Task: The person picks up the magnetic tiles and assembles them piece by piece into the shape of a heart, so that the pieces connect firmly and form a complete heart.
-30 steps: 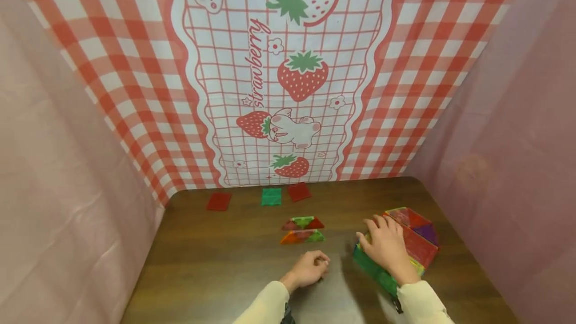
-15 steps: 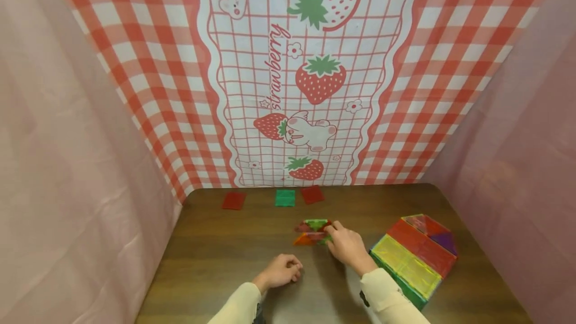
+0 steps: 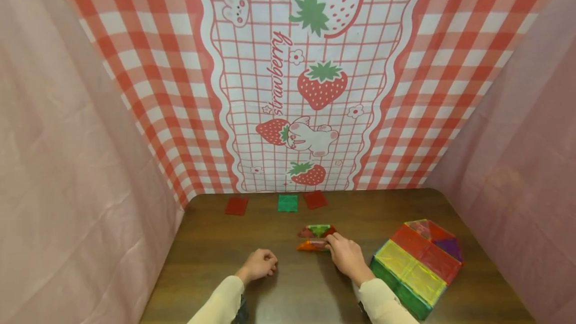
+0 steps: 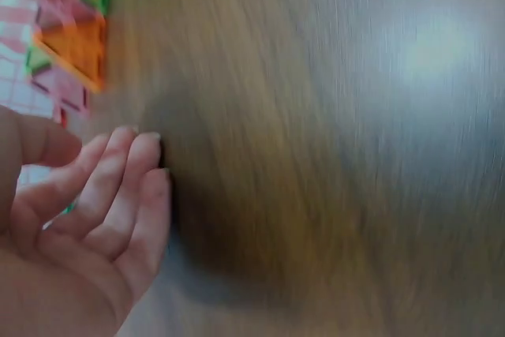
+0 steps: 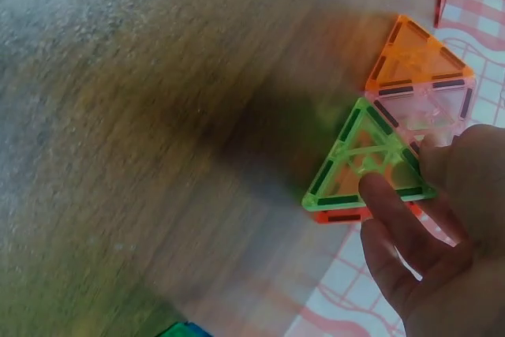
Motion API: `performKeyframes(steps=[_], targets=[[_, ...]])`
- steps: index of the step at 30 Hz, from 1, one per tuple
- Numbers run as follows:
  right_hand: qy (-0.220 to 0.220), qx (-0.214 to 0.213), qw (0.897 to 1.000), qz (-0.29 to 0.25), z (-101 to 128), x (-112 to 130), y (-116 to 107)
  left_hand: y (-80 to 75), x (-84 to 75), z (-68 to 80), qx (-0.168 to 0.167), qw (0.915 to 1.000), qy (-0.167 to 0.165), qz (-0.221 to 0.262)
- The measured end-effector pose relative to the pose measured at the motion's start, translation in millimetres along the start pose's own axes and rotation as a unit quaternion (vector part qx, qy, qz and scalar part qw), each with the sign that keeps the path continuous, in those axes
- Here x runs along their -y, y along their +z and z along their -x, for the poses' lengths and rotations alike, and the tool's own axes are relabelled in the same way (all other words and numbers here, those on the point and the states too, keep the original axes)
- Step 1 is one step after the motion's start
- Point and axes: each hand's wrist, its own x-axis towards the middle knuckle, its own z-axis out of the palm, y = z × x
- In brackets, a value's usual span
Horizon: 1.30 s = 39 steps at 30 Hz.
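Observation:
My right hand [image 3: 348, 259] pinches the right end of the front strip of triangular magnetic tiles, thumb and fingers around its green triangle [image 5: 347, 167]. Joined to that are a pink triangle [image 5: 426, 104] and an orange triangle [image 5: 418, 53]. Just behind stands a second strip [image 3: 317, 230], with pink, green and red triangles. Over the table to the left, my left hand [image 3: 259, 264] holds nothing, its fingers loosely bent. In the left wrist view the orange end of the front strip is beyond the left fingertips, apart from them.
A block built of magnetic tiles [image 3: 407, 261], with green, yellow, red and purple faces, stands on the right of the wooden table [image 3: 202, 264]. Along the back edge lie a red square [image 3: 236, 206], a green square [image 3: 288, 203] and another red square [image 3: 315, 199].
My right hand has left the tile block, moved left to the triangle strips and gripped the front one, which now looks tilted. My left hand has drawn away to the left.

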Motion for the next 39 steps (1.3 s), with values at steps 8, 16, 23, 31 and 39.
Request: performKeyframes(steps=[8,16,23,31,39], targets=[[0.0,0.019,1.0,-0.009,22.9,-8.3,-4.3,-29.9,16.8,-24.7,-0.069,0.9784,-0.025,-0.193],[-0.025,0.042,0.999,-0.017,43.1,-2.0,-12.4,-73.1,26.1,-46.8,-0.107,0.9467,-0.089,-0.29],[-0.036,0.029,0.999,-0.025,46.6,4.0,-11.9,-98.8,18.3,-64.9,-0.114,0.9332,-0.097,-0.327],[-0.037,-0.01,0.999,-0.036,46.7,2.9,-11.1,-107.5,6.7,-82.6,-0.061,0.9253,-0.113,-0.357],[-0.017,-0.012,0.999,-0.035,46.4,-6.3,-14.1,-104.2,7.2,-96.2,-0.018,0.9221,-0.115,-0.369]])
